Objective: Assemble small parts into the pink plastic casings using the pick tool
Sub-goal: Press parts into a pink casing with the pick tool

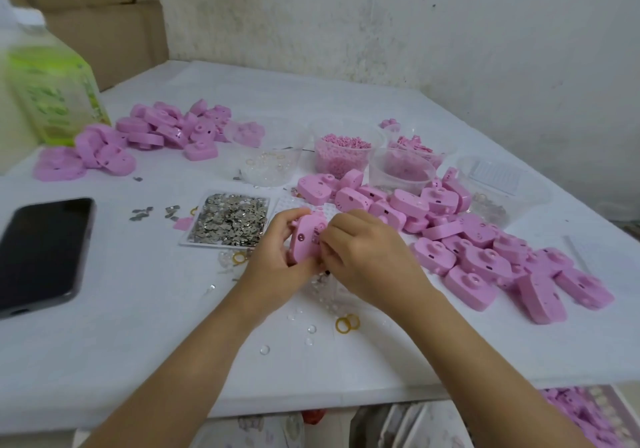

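Gripping pink plastic camera-shaped casing (306, 240) in curled left hand (277, 262) fingers, just above white table (138, 309); pinching at its face with right hand (369, 257) fingertips, seemingly around thin dark pick tool (326, 270).

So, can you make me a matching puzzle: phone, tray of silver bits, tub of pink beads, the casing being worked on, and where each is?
Things: 1 phone; 2 tray of silver bits; 3 tub of pink beads; 4 casing.
Places: A in the left hand; B left end of the table; C behind the casing pile; D between the phone and that hand.
Pairs: 1-B, 2-D, 3-C, 4-A.
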